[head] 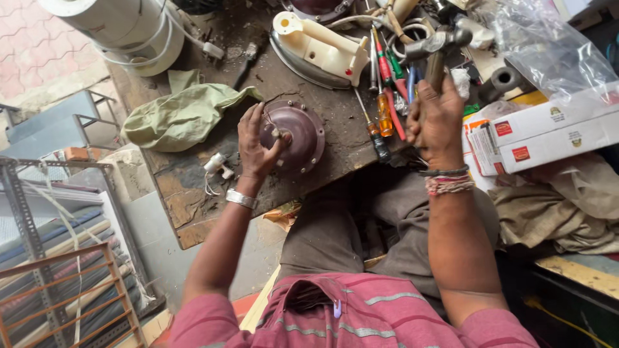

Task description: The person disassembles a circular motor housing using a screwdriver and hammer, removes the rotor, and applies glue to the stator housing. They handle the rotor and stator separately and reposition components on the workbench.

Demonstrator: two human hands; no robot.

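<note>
Head view shows the left hand [256, 145] pinching a small part, too tiny to identify, on a round maroon cover [298, 134] mid-tabletop [193, 193], while the right hand [437, 122] clenches a hammer [436, 55] whose handle it hides, screwdrivers [384, 106] and a green cloth [184, 113] nearby.

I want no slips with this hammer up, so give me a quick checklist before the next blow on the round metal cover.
1. Hammer in right hand: raised, grip shut on handle, ok.
2. Left hand steadies cover: ok.
3. Left fingers out of the strike path: not ok, they pinch a small part at the cover's centre.
4. Cover flat on bench: cannot tell.
5. Screwdrivers away from the cover: ok, they lie apart, to its right.
</note>
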